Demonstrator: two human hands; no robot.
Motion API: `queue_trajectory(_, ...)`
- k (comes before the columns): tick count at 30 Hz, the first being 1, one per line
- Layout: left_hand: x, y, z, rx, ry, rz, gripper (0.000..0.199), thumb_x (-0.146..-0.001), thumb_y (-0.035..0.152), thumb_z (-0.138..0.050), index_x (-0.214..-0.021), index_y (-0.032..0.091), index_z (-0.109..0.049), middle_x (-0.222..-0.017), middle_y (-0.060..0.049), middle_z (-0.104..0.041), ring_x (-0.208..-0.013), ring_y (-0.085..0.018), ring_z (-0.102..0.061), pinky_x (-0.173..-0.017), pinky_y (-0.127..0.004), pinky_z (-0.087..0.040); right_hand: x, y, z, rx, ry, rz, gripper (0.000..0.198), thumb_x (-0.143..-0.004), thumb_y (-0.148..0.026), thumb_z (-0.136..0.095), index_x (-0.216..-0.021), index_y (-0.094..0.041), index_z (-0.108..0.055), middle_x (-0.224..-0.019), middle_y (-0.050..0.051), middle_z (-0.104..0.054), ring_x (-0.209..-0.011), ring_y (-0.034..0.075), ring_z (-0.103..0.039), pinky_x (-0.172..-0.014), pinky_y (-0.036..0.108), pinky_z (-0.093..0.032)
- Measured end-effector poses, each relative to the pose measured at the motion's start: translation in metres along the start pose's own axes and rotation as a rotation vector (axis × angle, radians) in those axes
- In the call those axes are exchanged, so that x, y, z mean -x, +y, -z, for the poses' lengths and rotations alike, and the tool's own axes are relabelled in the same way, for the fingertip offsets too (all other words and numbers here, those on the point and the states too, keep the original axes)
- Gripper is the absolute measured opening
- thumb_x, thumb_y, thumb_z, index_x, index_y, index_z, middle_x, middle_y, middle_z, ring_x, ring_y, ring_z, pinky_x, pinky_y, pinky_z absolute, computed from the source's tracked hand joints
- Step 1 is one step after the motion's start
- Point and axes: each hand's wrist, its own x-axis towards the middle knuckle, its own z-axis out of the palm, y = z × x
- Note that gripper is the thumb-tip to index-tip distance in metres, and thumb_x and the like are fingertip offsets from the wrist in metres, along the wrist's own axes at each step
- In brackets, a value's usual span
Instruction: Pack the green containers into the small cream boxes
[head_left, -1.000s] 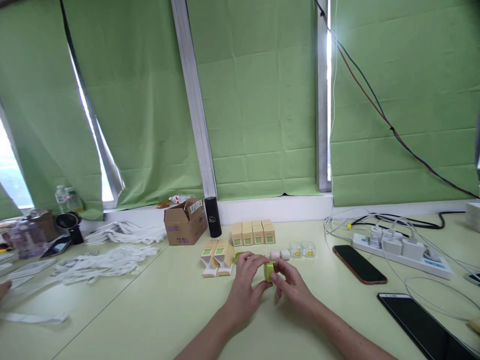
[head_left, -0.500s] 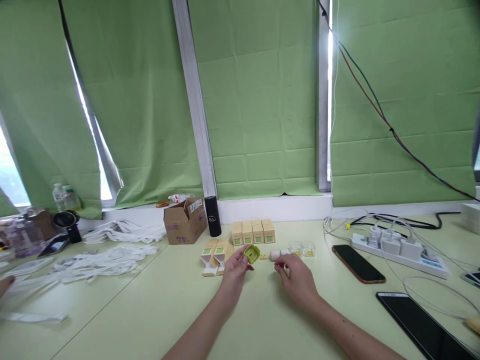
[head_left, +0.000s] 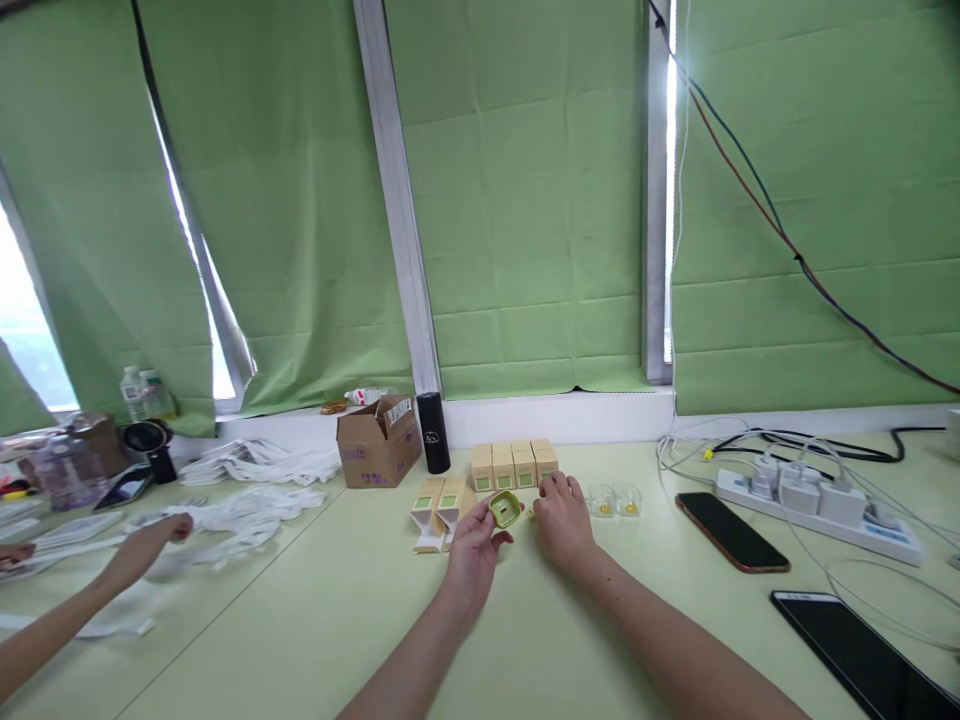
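Observation:
My left hand (head_left: pixel 472 555) is closed around a small green, square, hollow container (head_left: pixel 505 509), its open side facing up toward me. To the right of it, my right hand (head_left: pixel 564 515) reaches down to the table with curled fingers. A tiny yellow piece (head_left: pixel 530 513) shows at its fingertips; whether it is gripped I cannot make out. Just right of that hand stand two small clear cups (head_left: pixel 602 502) with yellow inside. Several cream boxes with green labels (head_left: pixel 514 467) are lined up behind my hands. Two opened boxes (head_left: pixel 429 522) lie to the left.
A brown carton (head_left: pixel 379 450) and a black cylinder (head_left: pixel 433 433) stand at the back. White straps (head_left: pixel 255 510) lie at left, near another person's arm (head_left: pixel 124 575). On the right are a phone (head_left: pixel 731 532), a tablet (head_left: pixel 862 650) and a power strip (head_left: pixel 896 541) with cables.
My right hand has moved left and forward, now covering the pinkish-white pieces seen before. My left hand still holds the green container. The other person's arm has come in at left.

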Motion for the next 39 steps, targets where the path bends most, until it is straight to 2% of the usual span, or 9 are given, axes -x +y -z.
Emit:
queue_trajectory(4, 0.0, -0.001, 0.0, 0.006, -0.005, -0.005, 0.04, -0.074, 0.035, -0.083, -0.108, 0.015, -0.076, -0.116, -0.015, -0.074, -0.107, -0.028, -0.065, -0.071, -0.03, -0.047, 0.0, -0.005, -0.004, 0.015, -0.009, -0.009, 0.027, -0.082, -0.003, -0.058, -0.09, -0.014, -0.081, -0.107, 0.017, -0.068, -0.114, 0.034, -0.049, -0.102, 0.044, -0.027)
queue_trajectory(9, 0.0, -0.001, 0.002, 0.014, 0.011, -0.014, 0.041, -0.076, 0.034, -0.082, -0.112, 0.016, -0.075, -0.118, -0.015, -0.072, -0.107, -0.028, -0.065, -0.072, -0.03, -0.047, 0.011, 0.0, 0.009, -0.002, -0.03, 0.023, 0.031, -0.082, 0.001, -0.054, -0.092, -0.014, -0.078, -0.107, 0.016, -0.069, -0.112, 0.031, -0.051, -0.097, 0.042, -0.031)
queue_trajectory(15, -0.001, -0.002, 0.004, 0.033, 0.016, -0.02, 0.042, -0.075, 0.031, -0.083, -0.113, 0.016, -0.074, -0.117, -0.015, -0.072, -0.104, -0.027, -0.064, -0.073, -0.031, -0.047, 0.052, -0.001, 0.03, -0.083, -0.132, 0.105, 0.034, -0.068, 0.008, -0.055, -0.087, -0.017, -0.07, -0.092, 0.007, -0.072, -0.087, 0.022, -0.061, -0.068, 0.031, -0.033)
queue_trajectory(18, 0.0, -0.003, 0.002, 0.03, 0.014, -0.016, 0.044, -0.074, 0.03, -0.084, -0.114, 0.016, -0.074, -0.117, -0.015, -0.072, -0.104, -0.026, -0.064, -0.072, -0.03, -0.047, 0.076, -0.009, 0.037, -0.158, -0.161, 0.115, 0.034, -0.069, 0.006, -0.055, -0.087, -0.019, -0.066, -0.087, 0.004, -0.071, -0.078, 0.019, -0.062, -0.063, 0.028, -0.033)
queue_trajectory(23, 0.003, -0.002, -0.002, -0.001, 0.003, -0.024, 0.047, -0.073, 0.029, -0.085, -0.117, 0.017, -0.073, -0.117, -0.015, -0.071, -0.102, -0.025, -0.063, -0.073, -0.03, -0.047, 0.092, -0.016, 0.042, -0.859, -0.094, 0.002, 0.02, -0.091, -0.007, -0.046, -0.094, -0.022, -0.059, -0.084, 0.002, -0.068, -0.076, 0.018, -0.062, -0.07, 0.027, -0.043)
queue_trajectory(26, 0.004, -0.002, -0.005, -0.031, -0.028, -0.035, 0.05, -0.072, 0.031, -0.087, -0.118, 0.017, -0.073, -0.113, -0.013, -0.072, -0.096, -0.023, -0.064, -0.073, -0.029, -0.047, 0.085, -0.013, 0.042, -1.207, -0.011, -0.099, 0.007, -0.097, -0.021, -0.049, -0.094, -0.023, -0.054, -0.081, 0.001, -0.063, -0.073, 0.017, -0.061, -0.066, 0.027, -0.045)
queue_trajectory(28, 0.005, -0.002, -0.007, -0.059, -0.055, -0.032, 0.053, -0.07, 0.032, -0.088, -0.119, 0.018, -0.073, -0.111, -0.013, -0.072, -0.092, -0.021, -0.063, -0.072, -0.028, -0.047, 0.08, -0.009, 0.041, -1.383, 0.044, -0.161, 0.012, -0.098, -0.033, -0.052, -0.092, -0.023, -0.053, -0.081, 0.001, -0.06, -0.072, 0.017, -0.059, -0.062, 0.027, -0.044)
queue_trajectory(33, 0.007, -0.003, -0.012, -0.125, -0.125, 0.008, 0.059, -0.068, 0.032, -0.09, -0.123, 0.017, -0.073, -0.111, -0.013, -0.073, -0.092, -0.021, -0.063, -0.076, -0.03, -0.049, 0.074, -0.001, 0.04, -1.601, 0.139, -0.302, 0.035, -0.09, -0.056, -0.065, -0.094, -0.023, -0.054, -0.074, -0.001, -0.059, -0.066, 0.016, -0.057, -0.053, 0.025, -0.042)
queue_trajectory(39, 0.011, -0.003, -0.018, -0.191, -0.158, -0.004, 0.055, -0.068, 0.032, -0.091, -0.119, 0.019, -0.074, -0.117, -0.014, -0.073, -0.102, -0.026, -0.065, -0.084, -0.034, -0.05, 0.071, 0.002, 0.043, -1.664, 0.211, -0.375, 0.038, -0.088, -0.06, -0.065, -0.09, -0.023, -0.056, -0.067, -0.005, -0.051, -0.054, 0.011, -0.048, -0.049, 0.024, -0.039)
